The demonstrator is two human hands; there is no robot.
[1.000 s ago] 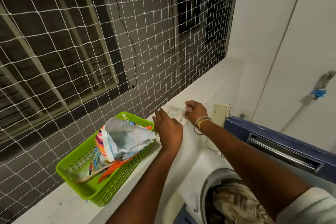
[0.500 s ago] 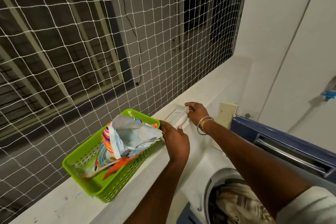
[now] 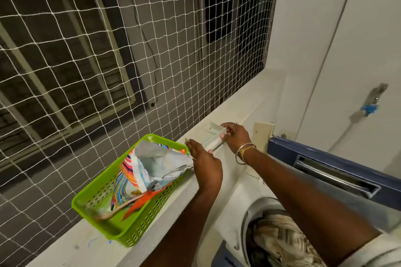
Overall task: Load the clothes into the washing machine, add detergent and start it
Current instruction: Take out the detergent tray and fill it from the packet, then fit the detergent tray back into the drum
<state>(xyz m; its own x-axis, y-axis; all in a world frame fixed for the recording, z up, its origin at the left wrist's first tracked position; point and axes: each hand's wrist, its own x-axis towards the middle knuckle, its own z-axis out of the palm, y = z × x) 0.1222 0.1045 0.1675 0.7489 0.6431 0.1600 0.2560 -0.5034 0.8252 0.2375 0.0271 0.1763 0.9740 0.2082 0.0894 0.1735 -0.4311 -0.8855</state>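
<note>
Closest to me, bottom right, the washing machine has its round opening stuffed with brown and cream patterned clothes, so the laundry is in the drum. Just above that is the white ledge under the window. A lime green basket sits on its near stretch, close to the net-side edge. In the basket there's an opened detergent packet with its crumpled mouth pointing toward the far end, plus a wooden stick or spoon lying along the bottom. Right past the basket's far corner, both hands are on a long white detergent drawer that runs along the ledge. My left hand clasps the near end, fingers along one side and thumb on the other. My right hand pinches the far end, thumb on the near wall and fingers curled over the top, bangles on the wrist. Can't tell if the drawer is resting on the ledge or lifted a bit. To the right is a dark blue panel with an open rectangular slot. Farthest off, white netting covers the window.
</note>
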